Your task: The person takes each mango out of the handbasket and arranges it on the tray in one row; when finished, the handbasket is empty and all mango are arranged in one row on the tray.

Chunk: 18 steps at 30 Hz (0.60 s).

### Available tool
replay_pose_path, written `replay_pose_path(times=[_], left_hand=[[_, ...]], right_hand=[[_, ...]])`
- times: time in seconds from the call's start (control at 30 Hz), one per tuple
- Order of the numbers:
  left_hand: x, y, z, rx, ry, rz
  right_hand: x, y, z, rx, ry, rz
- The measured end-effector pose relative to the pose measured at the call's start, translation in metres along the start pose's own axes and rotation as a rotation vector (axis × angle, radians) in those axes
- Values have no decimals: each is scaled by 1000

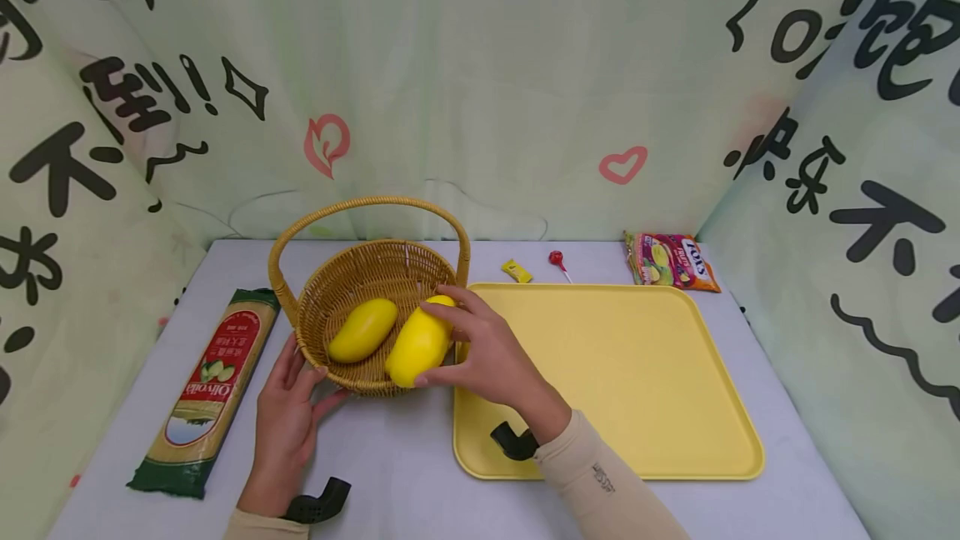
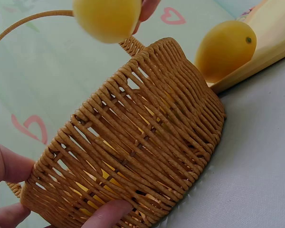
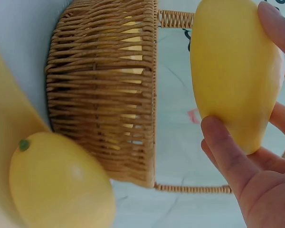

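Observation:
My right hand (image 1: pixel 487 357) grips a yellow mango (image 1: pixel 418 344) over the near right rim of a wicker basket (image 1: pixel 352 273). The right wrist view shows thumb and fingers (image 3: pixel 275 23) curled round this mango (image 3: pixel 232 71). A second mango (image 1: pixel 363 329) lies inside the basket. A third yellow fruit (image 3: pixel 57 185) rests on the tray's edge beside the basket (image 2: pixel 133 128); in the head view my right hand hides it. My left hand (image 1: pixel 288 407) rests on the table with straight fingers against the basket's near left side, thumb (image 2: pixel 111 211) at its base.
A yellow tray (image 1: pixel 622 373) lies right of the basket. A long pasta packet (image 1: pixel 206 386) lies to the left. At the back are a small yellow candy (image 1: pixel 517 271), a red lollipop (image 1: pixel 557 259) and a snack bag (image 1: pixel 670 260). Printed cloth walls surround the table.

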State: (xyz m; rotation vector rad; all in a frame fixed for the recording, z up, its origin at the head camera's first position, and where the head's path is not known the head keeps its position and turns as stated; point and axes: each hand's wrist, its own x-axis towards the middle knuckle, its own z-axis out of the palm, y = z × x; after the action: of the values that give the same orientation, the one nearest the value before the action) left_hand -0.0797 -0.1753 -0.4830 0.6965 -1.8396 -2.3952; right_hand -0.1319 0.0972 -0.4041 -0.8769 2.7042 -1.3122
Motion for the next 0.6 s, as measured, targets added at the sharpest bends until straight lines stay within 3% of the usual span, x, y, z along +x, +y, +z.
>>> replay_pose_path(times=[0.2, 0.6], left_hand=[[1, -2, 0, -3, 10, -8], [2, -2, 0, 2, 15, -5]], right_hand=[[-15, 10, -7, 76, 29, 21], [-44, 30, -29, 136, 67, -19]])
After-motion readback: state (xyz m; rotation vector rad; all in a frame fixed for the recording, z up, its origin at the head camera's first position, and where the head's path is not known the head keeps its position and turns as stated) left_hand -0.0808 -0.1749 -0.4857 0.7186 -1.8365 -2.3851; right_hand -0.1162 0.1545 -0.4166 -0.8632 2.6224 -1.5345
